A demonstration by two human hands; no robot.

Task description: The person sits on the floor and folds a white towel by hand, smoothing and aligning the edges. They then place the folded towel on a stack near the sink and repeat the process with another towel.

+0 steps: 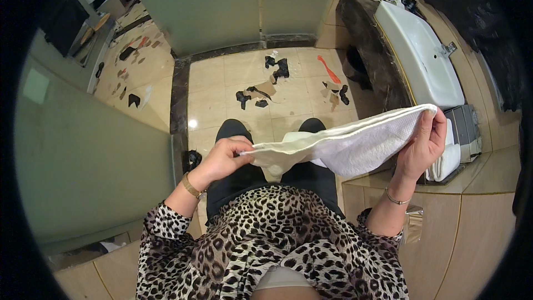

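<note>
A white terry towel (362, 154) stretches between my two hands above my knees. My left hand (228, 156) pinches one end of its edge between thumb and fingers. At the other end, my right hand (422, 141) grips a corner, thumb in front, higher and farther to the right. The towel's top edge is pulled fairly straight, while its lower part sags in folds. Just beyond my right hand, folded white towels (447, 160) lie on the counter beside a grey box (462, 131).
A white washbasin (420, 54) with a chrome tap (449, 48) sits on a dark stone counter (366, 21) to the right. Torn black and brown scraps (262, 89) and an orange strip (329, 68) litter the tiled floor. A dark bin (357, 64) stands below the counter. Frosted glass panels (208, 4) rise ahead.
</note>
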